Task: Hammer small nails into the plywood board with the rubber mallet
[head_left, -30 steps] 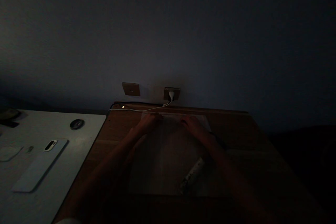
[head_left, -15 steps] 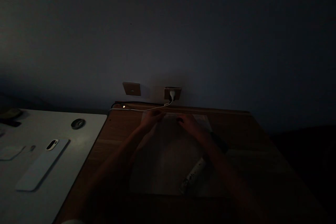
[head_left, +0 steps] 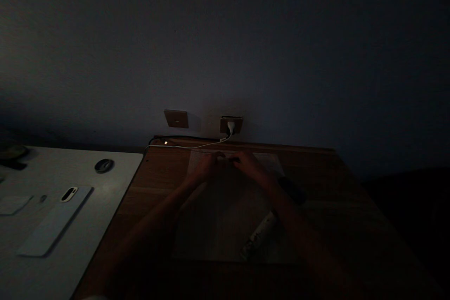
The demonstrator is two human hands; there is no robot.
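Note:
In the dim head view a pale sheet (head_left: 211,225) lies on the wooden table (head_left: 337,225). Over its far part my left hand (head_left: 210,164) and my right hand (head_left: 245,163) are close together, fingertips turned toward each other. The fingers of both look curled; anything between them is too dark to make out. A patterned light cylinder (head_left: 258,234) rests on the sheet beside my right forearm. A dark object (head_left: 292,190) lies partly behind that forearm.
At the left, a white table (head_left: 123,173) holds a phone-like slab (head_left: 56,225) and a dark round ring (head_left: 104,165). Behind the wooden table, a white plug (head_left: 231,126) sits in a wall socket, its cable (head_left: 204,145) running left along the edge.
Both hands have moved closer together over the far part of the sheet; my left hand has shifted right and slightly toward me. The sheet and the cylinder have stayed in place.

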